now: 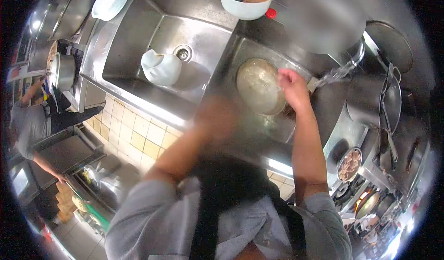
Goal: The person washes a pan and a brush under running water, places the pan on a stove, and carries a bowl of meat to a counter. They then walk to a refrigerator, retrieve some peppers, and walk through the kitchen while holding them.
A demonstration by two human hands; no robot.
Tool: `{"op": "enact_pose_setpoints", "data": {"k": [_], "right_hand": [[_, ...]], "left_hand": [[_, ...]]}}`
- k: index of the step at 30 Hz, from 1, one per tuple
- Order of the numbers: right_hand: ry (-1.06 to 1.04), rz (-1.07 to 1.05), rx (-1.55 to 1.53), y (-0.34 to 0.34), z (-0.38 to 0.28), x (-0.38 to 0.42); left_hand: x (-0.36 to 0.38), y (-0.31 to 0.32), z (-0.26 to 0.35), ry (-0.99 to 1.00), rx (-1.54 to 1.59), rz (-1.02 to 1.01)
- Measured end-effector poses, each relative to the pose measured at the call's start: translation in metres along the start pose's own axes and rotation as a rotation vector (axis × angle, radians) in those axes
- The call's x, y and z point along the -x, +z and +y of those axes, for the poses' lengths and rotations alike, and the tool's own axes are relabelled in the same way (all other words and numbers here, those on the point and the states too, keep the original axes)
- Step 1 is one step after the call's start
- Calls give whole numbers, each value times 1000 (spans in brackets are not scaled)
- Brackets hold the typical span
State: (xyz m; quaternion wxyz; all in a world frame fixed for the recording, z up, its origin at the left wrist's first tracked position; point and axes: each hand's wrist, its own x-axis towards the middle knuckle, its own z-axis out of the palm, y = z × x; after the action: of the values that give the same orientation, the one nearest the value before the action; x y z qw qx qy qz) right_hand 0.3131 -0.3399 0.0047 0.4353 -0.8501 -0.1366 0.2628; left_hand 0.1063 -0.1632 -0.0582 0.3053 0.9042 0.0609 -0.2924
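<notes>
In the right sink basin [231, 70] sits a round vessel [259, 86] holding cloudy, whitish liquid. Over its right rim is my right hand [294, 89], fingers curled together; whatever they pinch, if anything, is hidden. My left hand [215, 119] is smeared by motion near the front of the divider between the basins, so its fingers cannot be made out. A crumpled white plastic bag or jug-like thing [162, 68] lies in the left basin [125, 52], beside the drain [183, 53].
A white bowl [245, 10] with green and orange scrubbing pads stands behind the basins, near a red cap [271, 13]. At the back left is a white tub [110, 2]. Pans [392, 98] hang at right, above a bowl of food [350, 164]. Another person [32, 121] works at left.
</notes>
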Motion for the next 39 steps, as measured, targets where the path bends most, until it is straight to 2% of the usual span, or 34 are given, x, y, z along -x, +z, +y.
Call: {"op": "enact_pose_setpoints", "data": {"k": [2,3,5,6,7,8,9,11,12,14,15,17,18,20,22,23,25,27,29,31,32,35,37,38,39], "right_hand": [[-219,159,-71,3,-52,-14],[-313,207,-114,3,-79,-23],[-517,307,5,-2,-130,-45],[-543,345,151,-5,-151,-58],[-565,382,295,-6,-168,-71],[-553,486,509,-5,-180,-90],[-532,587,724,-4,-190,-102],[-320,364,669,-5,-235,-93],[-300,350,671,-1,-242,-90],[-249,375,763,3,-252,-89],[-237,367,769,2,-255,-86],[-199,241,762,0,-261,-80],[-193,239,764,-1,-252,-88],[-464,570,321,-15,-220,-112],[-751,628,116,-42,-204,-99],[-743,626,121,-51,-193,-84],[-628,570,-213,-65,-168,-45],[-579,583,-47,-70,-123,-20],[-428,504,-97,-52,-58,-14],[-271,369,131,-19,3,-2],[-123,255,198,1,35,1],[-29,-18,400,59,121,-1],[114,-363,155,105,259,-12],[118,-361,151,106,253,-7],[133,-338,315,110,234,4]], "left_hand": [[1,-14,9,-102,113,-174],[2,-9,8,-105,117,-167],[-1,4,4,-80,-22,-35],[3,-9,11,-83,-19,-31],[12,-33,24,-166,5,-121],[18,-46,28,-250,31,-214],[18,-43,21,-254,34,-221],[20,-26,1,-266,48,-142],[21,-17,-5,-267,54,-165],[20,-7,-13,-278,69,-24],[26,-7,-11,-275,75,-37],[38,-17,-4,-95,-77,78],[34,-6,-12,-93,-75,73],[22,22,-32,-87,10,144],[24,11,-26,-124,76,75],[27,3,-21,-166,140,13],[33,-14,-9,-139,116,-10],[33,-14,-8,-115,91,-30],[32,-5,-13,-179,128,4],[28,-17,-6,-208,203,-36],[26,-23,-2,-235,280,-67],[22,-32,2,-186,148,-150],[26,-41,11,-207,155,-156],[28,-45,14,-228,165,-152],[30,-50,17,-229,163,-158]]}}
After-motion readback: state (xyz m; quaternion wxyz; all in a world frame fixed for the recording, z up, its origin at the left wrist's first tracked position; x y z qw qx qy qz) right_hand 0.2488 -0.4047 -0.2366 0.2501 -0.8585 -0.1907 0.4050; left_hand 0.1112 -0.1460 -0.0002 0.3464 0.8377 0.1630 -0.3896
